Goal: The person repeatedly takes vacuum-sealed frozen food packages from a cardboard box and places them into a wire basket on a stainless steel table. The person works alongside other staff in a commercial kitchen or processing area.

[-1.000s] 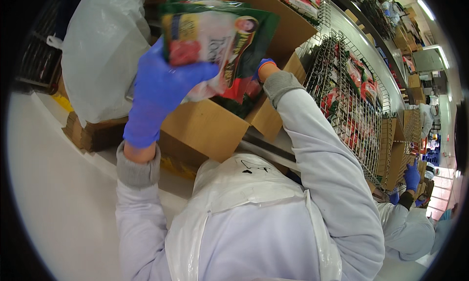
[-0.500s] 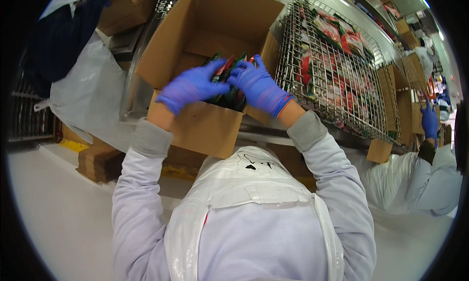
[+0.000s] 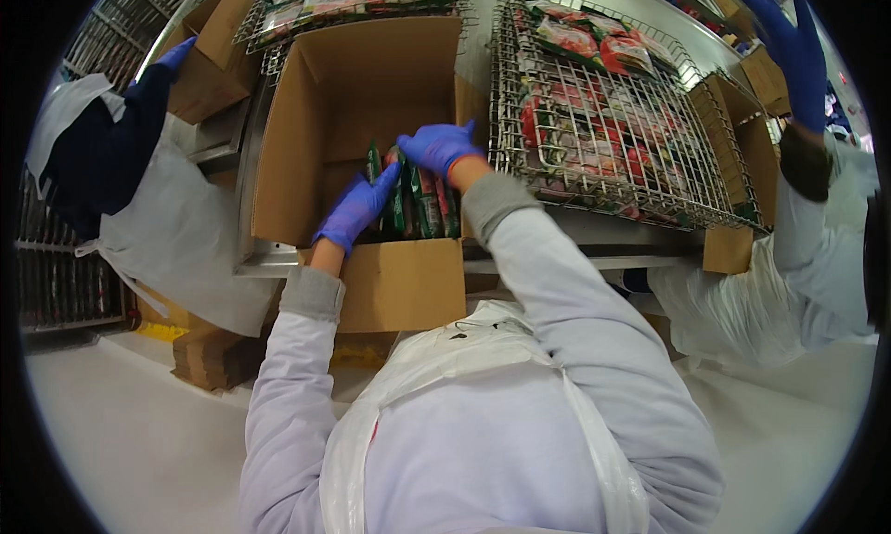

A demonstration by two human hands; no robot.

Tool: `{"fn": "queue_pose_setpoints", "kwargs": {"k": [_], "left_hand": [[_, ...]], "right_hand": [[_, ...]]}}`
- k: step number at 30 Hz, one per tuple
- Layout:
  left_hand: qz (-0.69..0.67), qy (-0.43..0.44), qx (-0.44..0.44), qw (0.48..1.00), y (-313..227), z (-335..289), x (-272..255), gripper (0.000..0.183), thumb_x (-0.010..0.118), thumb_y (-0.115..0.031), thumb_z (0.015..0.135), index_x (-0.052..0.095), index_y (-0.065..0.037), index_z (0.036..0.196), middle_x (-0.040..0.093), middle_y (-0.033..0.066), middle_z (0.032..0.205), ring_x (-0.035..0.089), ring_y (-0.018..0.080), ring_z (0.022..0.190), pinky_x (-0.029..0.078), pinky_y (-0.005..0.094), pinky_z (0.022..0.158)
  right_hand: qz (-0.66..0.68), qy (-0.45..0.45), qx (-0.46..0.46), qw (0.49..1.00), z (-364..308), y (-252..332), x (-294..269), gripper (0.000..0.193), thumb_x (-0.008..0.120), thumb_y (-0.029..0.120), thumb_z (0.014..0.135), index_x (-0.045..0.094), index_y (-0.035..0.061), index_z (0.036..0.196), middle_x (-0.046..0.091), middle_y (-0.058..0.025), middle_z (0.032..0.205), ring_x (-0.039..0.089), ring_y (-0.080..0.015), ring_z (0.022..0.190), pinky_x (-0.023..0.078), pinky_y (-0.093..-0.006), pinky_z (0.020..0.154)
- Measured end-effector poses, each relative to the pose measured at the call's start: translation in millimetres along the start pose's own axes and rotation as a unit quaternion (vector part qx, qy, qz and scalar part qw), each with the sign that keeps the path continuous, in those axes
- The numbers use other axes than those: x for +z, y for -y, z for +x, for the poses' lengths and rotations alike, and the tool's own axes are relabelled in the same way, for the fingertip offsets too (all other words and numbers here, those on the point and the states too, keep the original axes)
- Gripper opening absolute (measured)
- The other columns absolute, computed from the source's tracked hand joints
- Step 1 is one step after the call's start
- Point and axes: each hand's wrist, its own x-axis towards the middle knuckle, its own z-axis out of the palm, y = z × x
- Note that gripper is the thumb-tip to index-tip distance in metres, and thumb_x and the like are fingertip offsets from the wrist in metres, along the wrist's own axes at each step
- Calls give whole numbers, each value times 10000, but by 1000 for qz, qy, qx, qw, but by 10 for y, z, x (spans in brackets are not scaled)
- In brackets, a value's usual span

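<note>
Our left hand, blue-gloved, reaches into an open cardboard box in the head view, its fingers stretched against a row of green-and-red packets standing on edge at the box's near side, while our right hand, also gloved, bends over their tops; we cannot tell whether either one grips a packet. To the right of the box, we see a wire rack of red-and-white bags on a metal desk, and at the far right another person's blue-gloved hand is raised.
</note>
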Motion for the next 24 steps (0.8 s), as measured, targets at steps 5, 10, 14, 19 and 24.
{"fn": "queue_pose_setpoints", "kwargs": {"k": [5, 10, 14, 19, 24], "left_hand": [[133, -9, -68, 989, -643, -403, 202, 696, 436, -487, 974, 331, 44, 1411, 497, 249, 1356, 491, 283, 1258, 364, 381, 1053], [-297, 89, 100, 946, 451, 143, 181, 679, 479, -425, 974, 272, 23, 1441, 571, 167, 1253, 529, 283, 1213, 383, 353, 1041], [-319, 90, -79, 940, 692, 374, -225, 554, 466, -345, 996, 375, 19, 1403, 518, 130, 1326, 450, 268, 1288, 337, 353, 1094], [-15, -304, 283, 910, -1143, 113, -81, 426, 632, -239, 917, 561, 21, 1247, 591, 125, 1242, 547, 257, 1167, 426, 368, 990], [380, -387, 438, 717, -2637, 1175, 170, 437, 655, -339, 866, 589, -98, 1225, 623, 153, 1167, 577, 296, 1096, 452, 392, 938]], "right_hand": [[28, -356, -42, 933, -81, -180, 279, 460, 430, 425, 908, 645, 111, 1167, 557, -108, 1290, 469, -290, 1264, 102, -701, 1078], [175, -375, -391, 822, -1211, 138, 278, 408, 623, 309, 862, 574, 151, 1235, 517, -99, 1297, 508, -287, 1195, 224, -679, 1057], [90, -251, -446, 854, -2386, -659, -769, 378, 617, 328, 886, 586, 161, 1223, 563, -81, 1235, 548, -274, 1149, 304, -601, 1028], [-20, -369, -242, 897, -2484, -2260, -1420, 323, 582, 344, 918, 626, 129, 1156, 624, -101, 1073, 586, -280, 1065, 373, -504, 993], [-12, -277, -203, 939, -2188, -2899, -1907, 361, 551, 377, 931, 619, 114, 1168, 627, -122, 1043, 590, -304, 1005, 411, -438, 933]]}}
